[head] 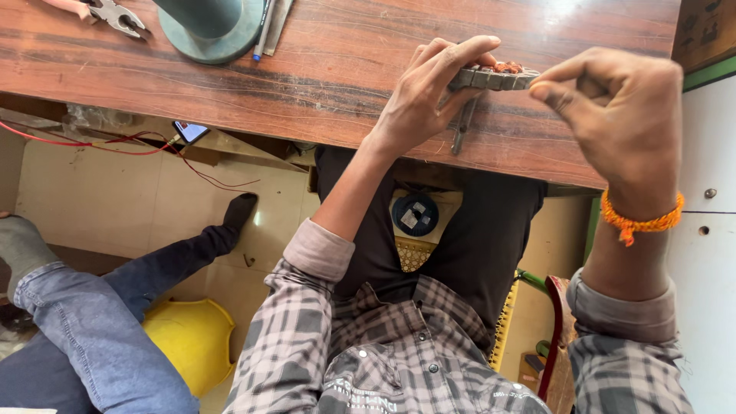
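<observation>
Here the left hand has its fingers clamped round a grey metal part on the table. At its three o'clock, the right hand pinches thumb and forefinger together; what they hold is too small to tell.

Glossy streaked wood tabletop; dull grey metal part with coppery windings; matt checked cloth shirt.

Pliers, green round base, pen, yellow stool, red wires
</observation>
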Action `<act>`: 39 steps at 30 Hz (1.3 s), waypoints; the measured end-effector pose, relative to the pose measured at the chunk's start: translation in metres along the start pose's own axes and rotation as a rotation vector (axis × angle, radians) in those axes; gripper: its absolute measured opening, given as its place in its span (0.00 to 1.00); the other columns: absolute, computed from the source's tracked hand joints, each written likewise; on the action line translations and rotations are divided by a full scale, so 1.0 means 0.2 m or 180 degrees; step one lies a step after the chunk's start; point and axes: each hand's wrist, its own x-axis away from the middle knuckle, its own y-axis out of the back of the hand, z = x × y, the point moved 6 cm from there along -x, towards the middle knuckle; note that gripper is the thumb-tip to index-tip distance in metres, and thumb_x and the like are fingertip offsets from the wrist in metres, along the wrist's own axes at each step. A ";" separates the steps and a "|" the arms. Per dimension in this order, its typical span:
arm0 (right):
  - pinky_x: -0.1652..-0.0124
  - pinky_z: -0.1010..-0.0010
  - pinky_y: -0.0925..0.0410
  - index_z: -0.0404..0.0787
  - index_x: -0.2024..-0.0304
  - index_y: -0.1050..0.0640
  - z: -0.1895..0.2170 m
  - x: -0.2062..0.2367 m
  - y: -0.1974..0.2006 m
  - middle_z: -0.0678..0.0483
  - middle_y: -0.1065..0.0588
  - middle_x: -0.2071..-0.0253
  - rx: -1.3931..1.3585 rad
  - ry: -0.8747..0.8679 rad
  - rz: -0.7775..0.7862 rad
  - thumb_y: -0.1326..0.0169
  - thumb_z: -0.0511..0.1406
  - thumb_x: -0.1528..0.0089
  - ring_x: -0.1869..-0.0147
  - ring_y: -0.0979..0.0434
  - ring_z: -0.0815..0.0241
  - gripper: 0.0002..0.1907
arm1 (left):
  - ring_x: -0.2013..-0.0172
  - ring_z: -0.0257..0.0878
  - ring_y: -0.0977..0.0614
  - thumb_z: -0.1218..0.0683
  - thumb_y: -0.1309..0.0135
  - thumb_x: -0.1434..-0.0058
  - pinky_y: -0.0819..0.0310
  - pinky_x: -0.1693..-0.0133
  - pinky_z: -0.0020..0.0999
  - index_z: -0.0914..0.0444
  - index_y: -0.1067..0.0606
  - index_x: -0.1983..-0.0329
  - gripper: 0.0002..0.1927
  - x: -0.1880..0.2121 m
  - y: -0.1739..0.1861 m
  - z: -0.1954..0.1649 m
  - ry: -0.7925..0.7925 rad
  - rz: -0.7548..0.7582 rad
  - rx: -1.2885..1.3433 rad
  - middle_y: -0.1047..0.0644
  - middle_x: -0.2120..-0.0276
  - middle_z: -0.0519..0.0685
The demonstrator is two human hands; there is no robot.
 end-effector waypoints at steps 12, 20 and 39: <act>0.68 0.66 0.34 0.39 0.57 0.18 -0.12 0.15 -0.33 0.45 0.23 0.70 0.0800 0.0785 0.0045 0.35 0.30 0.36 0.70 0.23 0.53 0.06 | 0.45 0.39 0.23 0.54 0.36 0.35 0.28 0.39 0.37 0.52 0.28 0.39 0.23 0.01 -0.03 0.04 -0.0013 -0.0030 -0.0266 0.23 0.44 0.40; 0.67 0.66 0.31 0.38 0.57 0.19 -0.25 0.19 -0.40 0.46 0.23 0.69 0.0444 0.0662 -0.0297 0.40 0.26 0.37 0.70 0.22 0.55 0.07 | 0.35 0.44 0.33 0.53 0.36 0.34 0.38 0.34 0.46 0.48 0.33 0.30 0.30 0.07 0.01 -0.04 -0.0140 0.0145 -0.0946 0.33 0.35 0.40; 0.69 0.72 0.33 0.35 0.59 0.20 -0.34 0.27 -0.45 0.49 0.21 0.71 -0.0057 0.0395 -0.0153 0.42 0.25 0.36 0.71 0.22 0.65 0.04 | 0.34 0.42 0.35 0.49 0.35 0.36 0.34 0.39 0.43 0.42 0.21 0.43 0.18 0.13 0.05 -0.08 -0.0324 0.0341 -0.1576 0.36 0.34 0.40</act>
